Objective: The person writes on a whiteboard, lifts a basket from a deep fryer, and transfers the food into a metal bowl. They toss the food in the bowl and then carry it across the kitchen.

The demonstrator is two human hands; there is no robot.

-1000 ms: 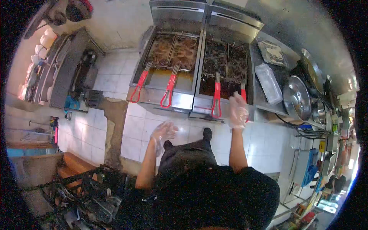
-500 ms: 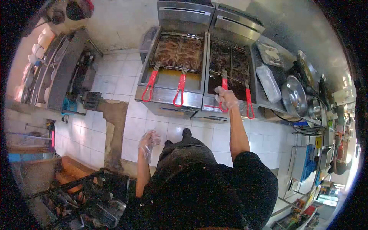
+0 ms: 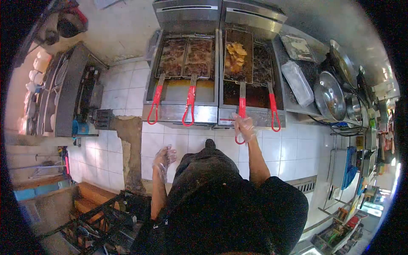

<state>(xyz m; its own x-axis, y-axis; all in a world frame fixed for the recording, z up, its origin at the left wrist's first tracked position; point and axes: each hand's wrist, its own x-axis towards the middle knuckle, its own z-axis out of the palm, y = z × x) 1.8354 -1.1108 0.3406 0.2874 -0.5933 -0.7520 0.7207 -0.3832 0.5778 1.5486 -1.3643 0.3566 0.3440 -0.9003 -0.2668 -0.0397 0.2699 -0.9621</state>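
My right hand (image 3: pixel 245 126), in a clear plastic glove, is closed around the red handle of a fryer basket (image 3: pixel 229 77). Golden fried pieces (image 3: pixel 236 56) lie in that basket, which shows above the dark oil. Beside it on the right, another basket (image 3: pixel 262 63) sits down in the oil, its red handle (image 3: pixel 274 112) free. Two more baskets (image 3: pixel 172 57) (image 3: pixel 198 58) rest in the bubbling left fryer (image 3: pixel 182 111). My left hand (image 3: pixel 165 157), gloved too, hangs over the floor with its fingers apart, holding nothing.
Right of the fryers, a counter holds a long pale tray (image 3: pixel 297 83), a steel bowl (image 3: pixel 330 95) and pans. A grey shelf unit (image 3: pixel 70 91) stands at the left. A black metal rack (image 3: pixel 97 216) is at the lower left. White tiles (image 3: pixel 272 153) cover the floor.
The basket in my right hand has come up out of the oil, and its fried pieces now show. My right hand has moved back toward my body. The view has shifted slightly.
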